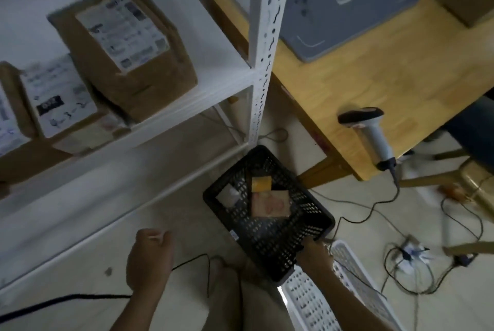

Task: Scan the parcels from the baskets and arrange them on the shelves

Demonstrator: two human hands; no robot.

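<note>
Head view: right hand (313,248) grips the near right rim of the black basket (270,247), fingers curled over the edge. Left hand (151,255) is apart from it, fingers curled into a loose fist with nothing visible in it. The basket sits low beside the foot of the white shelf unit (260,68), its near corner overlapping a white basket (315,304). Inside it are a yellow-brown parcel (261,183), a pinkish parcel (270,205) just beside that, and a pale parcel (230,195) to the left. Two labelled cardboard boxes (125,49) stand on the shelf. A barcode scanner (371,134) lies at the edge of the wooden table (320,84), its cable trailing to the floor.
</note>
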